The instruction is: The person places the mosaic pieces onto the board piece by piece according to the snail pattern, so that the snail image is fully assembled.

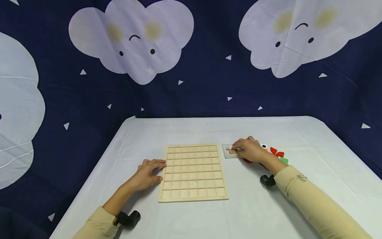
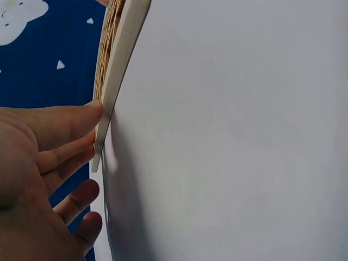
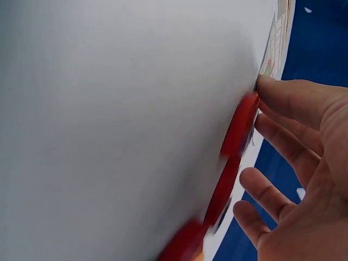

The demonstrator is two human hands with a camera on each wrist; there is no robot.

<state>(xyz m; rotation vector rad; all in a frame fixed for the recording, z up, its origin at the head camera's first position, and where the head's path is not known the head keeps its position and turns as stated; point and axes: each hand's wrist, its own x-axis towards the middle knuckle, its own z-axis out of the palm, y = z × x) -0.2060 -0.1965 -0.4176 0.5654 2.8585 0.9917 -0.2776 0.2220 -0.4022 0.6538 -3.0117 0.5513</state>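
A pale wooden grid board [image 1: 194, 172] of square cells lies flat on the white table. My left hand [image 1: 147, 174] is at its left edge, thumb and fingers spread apart; in the left wrist view the thumb [image 2: 70, 122] touches the rim. Right of the board lies a small card [image 1: 228, 152] printed with a grid and a coloured picture. My right hand [image 1: 250, 150] rests at its right end, fingers extended; the right wrist view shows the thumb [image 3: 293, 98] touching the card [image 3: 274, 49]. Red pieces [image 3: 234, 130] lie beside these fingers, partly hidden by the hand in the head view.
Beyond my right wrist lie red pieces [image 1: 277, 152], a green piece [image 1: 284, 160] and a white eye-like disc [image 1: 264, 146]. The white tablecloth [image 1: 191, 219] covers the table. A dark blue curtain with clouds [image 1: 206, 89] hangs behind its far edge.
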